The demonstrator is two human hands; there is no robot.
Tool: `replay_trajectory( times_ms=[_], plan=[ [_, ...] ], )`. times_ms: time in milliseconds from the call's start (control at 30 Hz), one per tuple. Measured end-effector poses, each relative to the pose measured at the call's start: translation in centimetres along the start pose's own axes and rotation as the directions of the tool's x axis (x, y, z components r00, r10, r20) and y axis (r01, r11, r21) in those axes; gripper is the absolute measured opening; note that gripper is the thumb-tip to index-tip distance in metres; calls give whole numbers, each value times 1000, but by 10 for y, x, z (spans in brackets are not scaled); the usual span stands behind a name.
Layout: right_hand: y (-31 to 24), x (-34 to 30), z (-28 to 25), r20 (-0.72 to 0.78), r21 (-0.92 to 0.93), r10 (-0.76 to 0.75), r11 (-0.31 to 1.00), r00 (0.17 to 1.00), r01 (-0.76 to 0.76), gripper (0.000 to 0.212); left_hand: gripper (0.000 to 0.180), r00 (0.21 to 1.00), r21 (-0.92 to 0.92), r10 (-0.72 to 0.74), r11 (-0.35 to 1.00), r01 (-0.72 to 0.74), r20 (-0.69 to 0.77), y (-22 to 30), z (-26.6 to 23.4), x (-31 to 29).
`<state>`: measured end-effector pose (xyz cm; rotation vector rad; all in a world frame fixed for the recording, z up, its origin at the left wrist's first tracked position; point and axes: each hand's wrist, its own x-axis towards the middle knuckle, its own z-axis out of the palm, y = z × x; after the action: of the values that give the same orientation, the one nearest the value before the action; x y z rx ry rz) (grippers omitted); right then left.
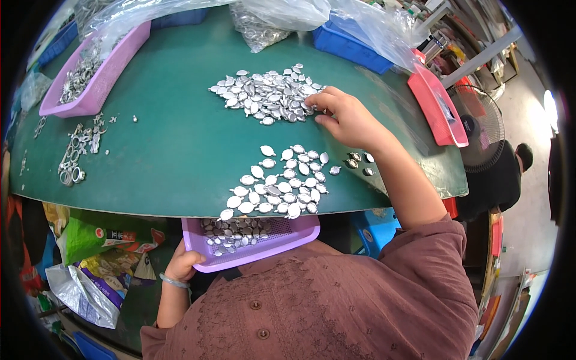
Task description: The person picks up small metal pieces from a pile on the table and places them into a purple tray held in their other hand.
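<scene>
My left hand (182,261) grips the left end of a purple plastic basket (255,260), which sits just below the table's near edge with small silver oval pieces inside. My right hand (345,115) reaches to the right side of a large pile of silver leaf-shaped metal pieces (273,96). Its fingertips touch the pile, and a gap shows between the thumb and the bent fingers. A second, looser group of the same pieces (288,182) lies between that pile and the basket, some right at the edge.
Several darker pieces (354,159) lie by my right forearm. Metal rings and bits (78,150) are scattered at the left, near a pink basket (102,99) of metal parts. A blue tray (348,48), plastic bags (261,30), a red tray (437,108) and a fan (480,123) stand around.
</scene>
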<state>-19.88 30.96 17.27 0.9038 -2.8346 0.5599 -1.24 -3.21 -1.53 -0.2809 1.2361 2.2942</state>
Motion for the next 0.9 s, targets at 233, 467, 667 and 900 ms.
replay_trajectory(
  times_ms=[233, 467, 667, 900],
  plan=[
    [-3, -10, -9, 146, 20, -3, 1000, 989, 0, 23, 69, 1000, -1, 2, 1000, -2, 6, 0, 0, -1],
    [-4, -14, -4, 94, 52, 86, 994, 992, -91, 22, 68, 1000, 3, -14, 1000, 14, 7, -3, -4, 0],
    [-9, -13, -15, 170, 61, 208, 973, 963, -221, 23, 69, 1000, -6, 2, 1000, -2, -13, -3, -4, -1],
    [3, -14, -9, 96, 96, 82, 991, 992, -91, 21, 67, 1000, 5, -12, 1000, 12, -12, -1, -2, -1]
  ],
)
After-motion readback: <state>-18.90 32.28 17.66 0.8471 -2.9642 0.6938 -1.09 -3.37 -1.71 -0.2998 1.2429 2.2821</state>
